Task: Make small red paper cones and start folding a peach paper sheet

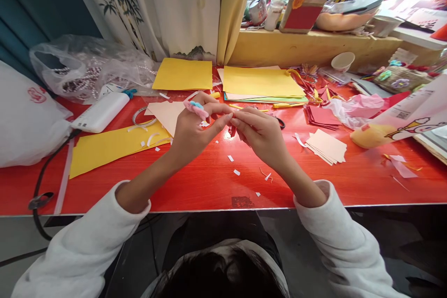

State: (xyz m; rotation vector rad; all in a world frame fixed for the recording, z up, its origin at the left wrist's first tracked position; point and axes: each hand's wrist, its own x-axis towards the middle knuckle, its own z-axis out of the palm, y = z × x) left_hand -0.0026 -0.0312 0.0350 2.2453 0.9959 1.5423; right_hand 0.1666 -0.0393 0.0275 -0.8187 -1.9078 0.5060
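My left hand [193,130] and my right hand [267,132] meet at the fingertips above the red table [206,186]. Both are closed in a pinch. A small red piece [231,131] shows just under the fingertips; whether it is held I cannot tell. On the back of my left fingers sits a fuzzy pink and blue piece [196,109]. Scissors' black handle [280,122] peeks out behind my right hand. Small white paper scraps [236,172] lie on the table below the hands.
Yellow sheets [183,74] and a mixed paper stack [263,83] lie at the back. Left are a yellow strip [111,149], a tape roll [144,116], a white power bank [101,112] and plastic bags [31,116]. Right are pink cards [327,146] and red squares [321,117].
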